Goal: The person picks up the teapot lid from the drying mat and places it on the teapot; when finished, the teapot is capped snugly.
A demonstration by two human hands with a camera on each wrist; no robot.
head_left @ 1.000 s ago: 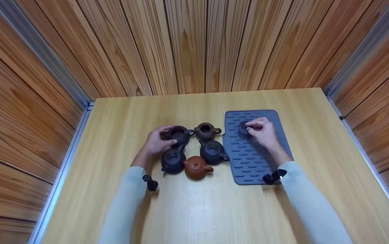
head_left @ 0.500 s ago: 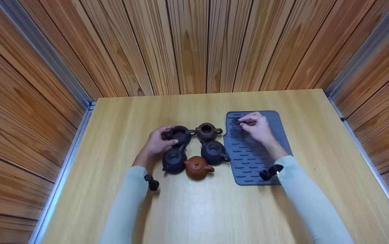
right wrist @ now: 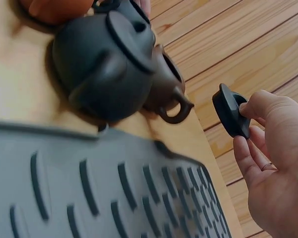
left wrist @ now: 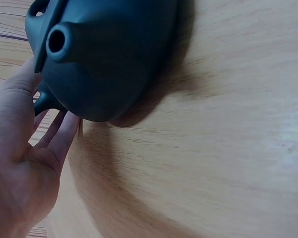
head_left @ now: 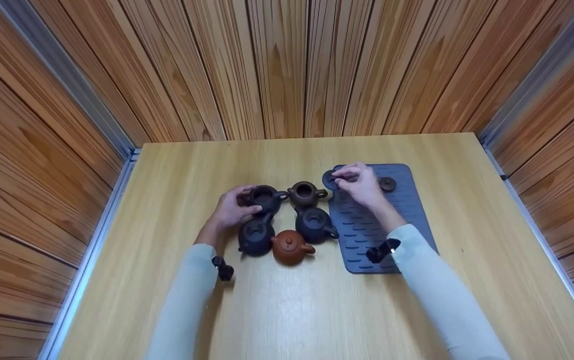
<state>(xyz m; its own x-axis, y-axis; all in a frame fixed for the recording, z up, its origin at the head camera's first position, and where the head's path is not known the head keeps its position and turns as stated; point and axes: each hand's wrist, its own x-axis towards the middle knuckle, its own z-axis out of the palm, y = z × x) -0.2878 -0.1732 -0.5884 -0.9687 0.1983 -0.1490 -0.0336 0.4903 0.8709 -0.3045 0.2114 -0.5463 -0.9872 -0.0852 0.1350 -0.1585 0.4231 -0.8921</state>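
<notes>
My left hand [head_left: 230, 207] grips the side of a black teapot [head_left: 264, 200] that stands without a lid, thumb near its rim and fingers behind. In the left wrist view, a lidded black teapot [left wrist: 109, 59] partly covers that hold. Over the far left corner of the grey mat [head_left: 367, 235], my right hand [head_left: 362, 187] pinches a black teapot lid [right wrist: 231, 111] between thumb and fingers, raised in the air. A smaller dark brown teapot [head_left: 304, 194] with an uncovered mouth stands between the two hands.
A brown lid [head_left: 387, 184] lies on the mat's far part. Closer to me stand a reddish clay teapot [head_left: 289, 248] and a lidded black teapot [head_left: 314, 225] against the mat's left edge. Wood-panelled walls [head_left: 287, 70] enclose the table behind and at the sides.
My right hand has lifted the black lid off the mat and carried it left towards the teapots, uncovering the brown lid to view. My left hand stays on its teapot.
</notes>
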